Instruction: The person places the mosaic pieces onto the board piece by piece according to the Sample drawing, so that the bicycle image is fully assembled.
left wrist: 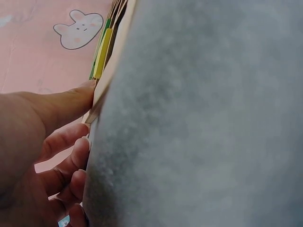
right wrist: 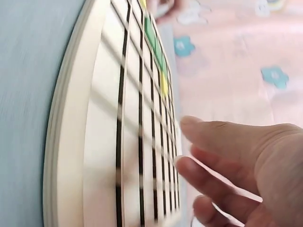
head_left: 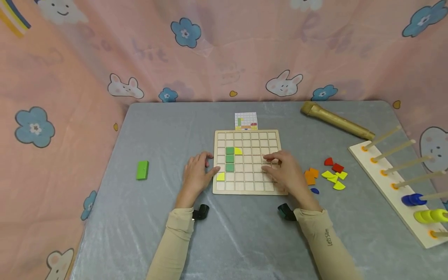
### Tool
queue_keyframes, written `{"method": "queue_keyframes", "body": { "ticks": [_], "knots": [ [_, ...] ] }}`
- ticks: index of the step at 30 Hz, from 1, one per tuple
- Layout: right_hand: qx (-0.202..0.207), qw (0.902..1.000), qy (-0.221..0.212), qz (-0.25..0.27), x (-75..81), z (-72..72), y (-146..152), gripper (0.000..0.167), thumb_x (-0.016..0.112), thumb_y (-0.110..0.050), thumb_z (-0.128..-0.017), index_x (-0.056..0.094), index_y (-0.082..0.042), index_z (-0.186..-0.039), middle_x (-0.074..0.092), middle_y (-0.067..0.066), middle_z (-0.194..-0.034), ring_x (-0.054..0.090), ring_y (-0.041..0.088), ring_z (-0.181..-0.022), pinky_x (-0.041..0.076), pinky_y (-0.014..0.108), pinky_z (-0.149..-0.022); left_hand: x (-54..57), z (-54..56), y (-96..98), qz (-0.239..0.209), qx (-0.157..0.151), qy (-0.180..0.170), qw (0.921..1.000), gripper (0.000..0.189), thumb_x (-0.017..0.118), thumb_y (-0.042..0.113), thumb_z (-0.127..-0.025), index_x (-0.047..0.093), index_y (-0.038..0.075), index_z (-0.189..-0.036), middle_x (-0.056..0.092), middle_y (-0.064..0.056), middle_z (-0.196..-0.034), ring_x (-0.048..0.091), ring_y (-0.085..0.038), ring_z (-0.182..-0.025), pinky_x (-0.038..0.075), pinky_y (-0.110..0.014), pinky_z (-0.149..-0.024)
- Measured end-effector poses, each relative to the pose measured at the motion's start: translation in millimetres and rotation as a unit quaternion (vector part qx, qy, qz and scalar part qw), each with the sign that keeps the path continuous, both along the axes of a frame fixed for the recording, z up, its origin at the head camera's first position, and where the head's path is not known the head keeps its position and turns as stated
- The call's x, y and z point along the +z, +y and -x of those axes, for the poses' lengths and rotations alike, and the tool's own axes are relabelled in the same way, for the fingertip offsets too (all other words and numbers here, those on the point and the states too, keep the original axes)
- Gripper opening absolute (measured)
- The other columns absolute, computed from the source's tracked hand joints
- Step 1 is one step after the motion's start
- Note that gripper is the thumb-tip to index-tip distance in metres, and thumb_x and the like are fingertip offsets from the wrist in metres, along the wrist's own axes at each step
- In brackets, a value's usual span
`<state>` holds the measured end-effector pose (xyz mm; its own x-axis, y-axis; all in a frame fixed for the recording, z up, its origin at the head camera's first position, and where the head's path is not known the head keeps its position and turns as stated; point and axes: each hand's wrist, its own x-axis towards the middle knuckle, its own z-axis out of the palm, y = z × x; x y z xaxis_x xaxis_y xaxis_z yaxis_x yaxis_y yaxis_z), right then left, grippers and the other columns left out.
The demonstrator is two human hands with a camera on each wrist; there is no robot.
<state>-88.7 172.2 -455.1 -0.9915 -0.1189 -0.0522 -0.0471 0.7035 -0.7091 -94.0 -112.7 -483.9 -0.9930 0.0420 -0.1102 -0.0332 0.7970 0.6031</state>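
Note:
A wooden grid board point(head_left: 250, 188) lies flat on the table, with three green squares point(head_left: 229, 158) in one column, a yellow quarter piece point(head_left: 238, 151) beside the top one and a yellow square point(head_left: 220, 176) lower left. My left hand point(head_left: 197, 175) is at the board's left edge; its thumb point(left wrist: 71, 101) touches the edge near the yellow square, and the loosely bent fingers lie alongside. Over the board's right side is my right hand point(head_left: 287, 173), thumb and fingers apart with nothing between them. The right wrist view shows its fingertips point(right wrist: 187, 165) near the grid.
A small pattern card point(head_left: 246, 121) lies behind the board. Loose orange point(head_left: 310, 177), yellow point(head_left: 338, 186), red point(head_left: 337, 167) and blue point(head_left: 315, 191) pieces lie right of it. Further right are a peg stand point(head_left: 388, 184) and a gold tube point(head_left: 337, 120). A green block point(head_left: 142, 170) lies left.

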Motion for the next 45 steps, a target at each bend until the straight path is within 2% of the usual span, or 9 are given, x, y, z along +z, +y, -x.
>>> {"method": "queue_keyframes", "body": {
  "ticks": [3,8,16,21,28,33,38,45],
  "knots": [
    [-0.011,0.9996,-0.022,-0.014,3.2,-5.3,20,0.033,0.081,-0.015,-0.095,0.075,-0.002,-0.124,0.071,0.02,-0.117,0.056,0.03,-0.096,0.044,0.039,-0.08,-0.1,-0.4,0.0,0.002,0.001,-0.002,1.0,0.043,0.078,0.033,-0.098,0.061,0.015,-0.133,0.055,-0.003,-0.095,0.046,-0.025,-0.097,0.035,-0.039,-0.088],
    [-0.037,0.9974,-0.024,-0.057,8.1,-15.4,44,0.033,0.083,-0.017,-0.092,0.076,-0.002,-0.121,0.073,0.021,-0.118,0.059,0.032,-0.094,0.043,0.036,-0.075,0.4,0.0,1.1,0.002,0.004,-0.006,1.0,0.043,0.078,0.034,-0.098,0.061,0.015,-0.133,0.055,-0.003,-0.096,0.047,-0.025,-0.099,0.035,-0.04,-0.089],
    [-0.055,0.9949,-0.029,-0.079,3.6,-29.6,62,0.031,0.084,-0.014,-0.09,0.078,0.0,-0.118,0.072,0.025,-0.121,0.061,0.035,-0.098,0.046,0.04,-0.078,0.6,-0.1,1.5,-0.001,0.004,-0.009,1.0,0.043,0.078,0.033,-0.098,0.061,0.015,-0.133,0.055,-0.003,-0.096,0.047,-0.026,-0.1,0.036,-0.04,-0.09],
    [-0.061,0.9941,-0.01,-0.089,-3.2,-30.0,63,0.027,0.084,-0.009,-0.089,0.079,0.001,-0.114,0.073,0.025,-0.116,0.061,0.036,-0.095,0.045,0.041,-0.077,0.5,-0.3,0.7,0.001,0.003,-0.006,1.0,0.043,0.078,0.033,-0.098,0.061,0.015,-0.133,0.054,-0.003,-0.096,0.046,-0.026,-0.098,0.035,-0.039,-0.089],
    [-0.079,0.9934,0.016,-0.082,-9.1,-28.4,60,0.02,0.085,-0.004,-0.087,0.08,0.001,-0.106,0.072,0.019,-0.096,0.057,0.03,-0.084,0.04,0.035,-0.07,2.2,-0.6,0.6,-0.003,0.005,-0.007,1.0,0.043,0.078,0.033,-0.098,0.061,0.015,-0.133,0.054,-0.003,-0.096,0.046,-0.026,-0.098,0.034,-0.04,-0.089],
    [-0.079,0.9946,0.013,-0.065,-8.1,-25.3,56,0.015,0.084,-0.003,-0.086,0.078,-0.001,-0.099,0.068,0.014,-0.086,0.056,0.025,-0.076,0.041,0.035,-0.066,2.6,-0.8,0.3,-0.003,0.005,-0.008,0.9999,0.043,0.078,0.033,-0.098,0.061,0.014,-0.133,0.054,-0.003,-0.095,0.046,-0.025,-0.098,0.034,-0.04,-0.089],
    [-0.086,0.9943,0.012,-0.063,-5.4,-23.2,52,0.014,0.084,-0.008,-0.089,0.076,-0.001,-0.098,0.067,0.012,-0.084,0.054,0.023,-0.073,0.04,0.033,-0.065,2.6,-0.5,0.8,0.0,0.006,-0.011,0.9999,0.043,0.078,0.033,-0.098,0.061,0.015,-0.133,0.054,-0.003,-0.096,0.046,-0.025,-0.098,0.034,-0.039,-0.088],
    [-0.088,0.9951,0.033,-0.031,0.0,-19.4,32,0.016,0.084,-0.011,-0.091,0.077,-0.001,-0.1,0.072,0.014,-0.088,0.053,0.023,-0.075,0.04,0.028,-0.064,1.2,-0.3,1.3,0.0,0.006,-0.012,0.9999,0.043,0.077,0.033,-0.099,0.06,0.015,-0.134,0.054,-0.003,-0.096,0.046,-0.025,-0.098,0.034,-0.039,-0.088]
  ]
}}
